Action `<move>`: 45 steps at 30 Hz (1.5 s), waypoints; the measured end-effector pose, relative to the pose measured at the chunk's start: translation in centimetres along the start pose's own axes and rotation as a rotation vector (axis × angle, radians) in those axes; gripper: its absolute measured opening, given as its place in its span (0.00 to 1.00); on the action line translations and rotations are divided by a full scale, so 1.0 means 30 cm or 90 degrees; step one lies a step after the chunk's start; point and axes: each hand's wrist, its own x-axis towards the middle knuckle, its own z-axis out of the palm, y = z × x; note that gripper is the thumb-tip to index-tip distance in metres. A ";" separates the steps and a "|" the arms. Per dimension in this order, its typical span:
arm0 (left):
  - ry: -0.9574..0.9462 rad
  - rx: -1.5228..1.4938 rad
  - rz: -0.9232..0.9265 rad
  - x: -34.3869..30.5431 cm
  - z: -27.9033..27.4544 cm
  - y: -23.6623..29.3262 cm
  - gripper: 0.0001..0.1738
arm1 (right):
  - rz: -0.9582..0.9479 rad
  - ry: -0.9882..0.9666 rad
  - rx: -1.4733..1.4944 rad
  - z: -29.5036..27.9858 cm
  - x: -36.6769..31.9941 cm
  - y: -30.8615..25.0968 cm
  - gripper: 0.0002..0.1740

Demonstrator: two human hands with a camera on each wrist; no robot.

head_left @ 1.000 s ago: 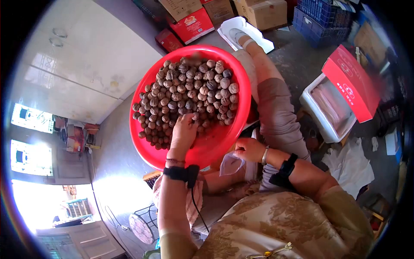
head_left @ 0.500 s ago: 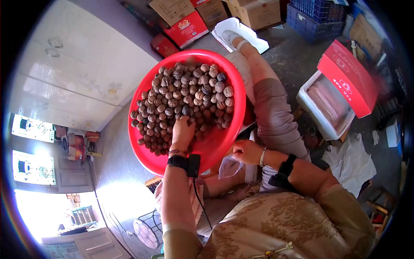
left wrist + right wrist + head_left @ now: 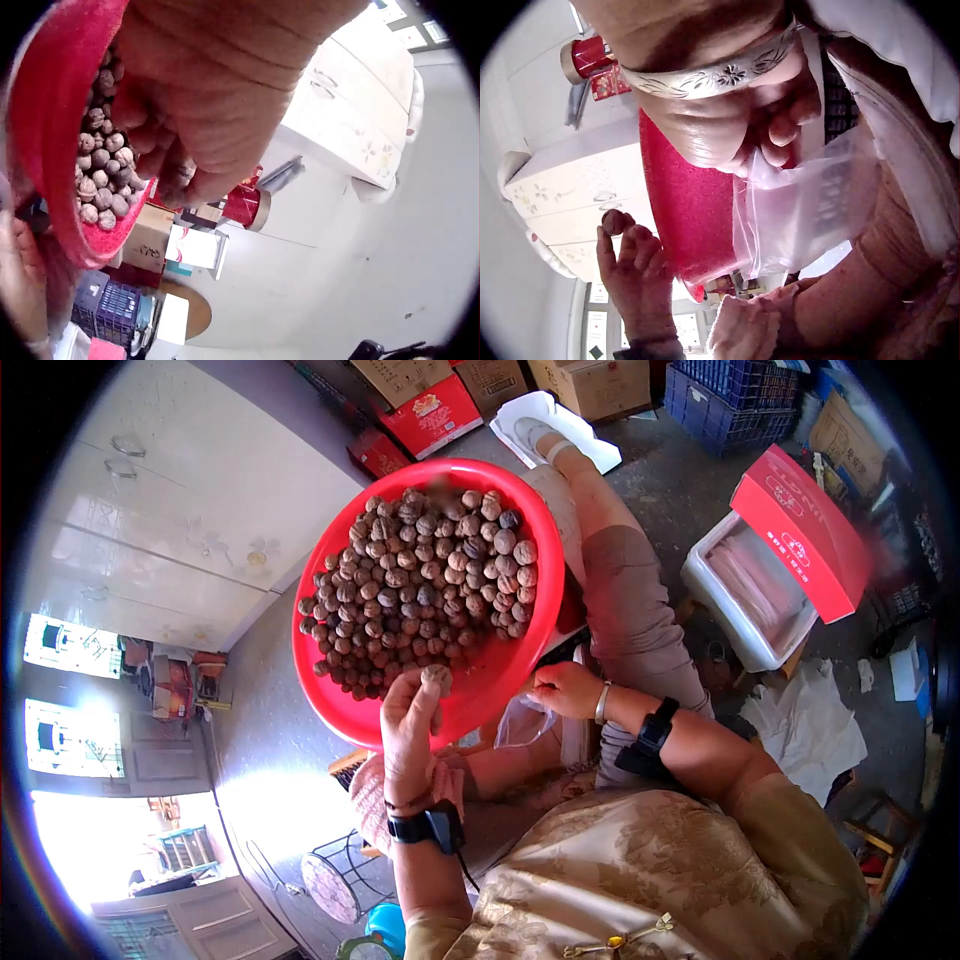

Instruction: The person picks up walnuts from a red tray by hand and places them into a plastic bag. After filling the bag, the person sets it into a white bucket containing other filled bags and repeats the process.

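A big red basin (image 3: 340,712) holds a heap of walnuts (image 3: 420,575). Over its near rim my left hand (image 3: 408,725) pinches one walnut (image 3: 436,677) between thumb and fingertips. The right wrist view shows the same walnut (image 3: 615,221) held up at the fingertips, apart from the basin. To the right of the basin, close to its rim, my right hand (image 3: 570,690) pinches the top edge of a clear plastic bag (image 3: 810,210). This bag hangs down limp beside the leg, its film folded.
A white foam box (image 3: 745,625) with a red lid (image 3: 800,525) stands on the right, pink sheets inside. Crumpled white plastic (image 3: 815,725) lies below it. Cartons (image 3: 590,388) and blue crates (image 3: 730,405) are at the back, a white cabinet (image 3: 150,510) on the left.
My left hand has left the walnut heap and drawn back toward the body, bringing one walnut up. My right hand keeps its hold on the plastic bag with little movement.
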 end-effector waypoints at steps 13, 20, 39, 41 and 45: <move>-0.135 0.136 0.006 -0.198 0.087 -0.224 0.17 | 0.005 -0.018 0.027 0.025 0.005 0.038 0.16; -0.103 0.403 0.176 -0.185 0.119 -0.287 0.18 | 0.050 -0.039 0.106 0.002 -0.005 0.001 0.17; -0.087 0.303 0.052 -0.195 0.093 -0.140 0.13 | 0.055 -0.041 0.103 -0.001 -0.006 -0.010 0.17; -0.079 0.283 0.042 -0.193 0.090 -0.083 0.13 | 0.053 -0.034 0.114 0.000 -0.008 -0.010 0.16; -0.044 0.196 -0.029 -0.156 0.060 -0.051 0.11 | 0.023 -0.013 0.110 -0.004 -0.008 -0.026 0.16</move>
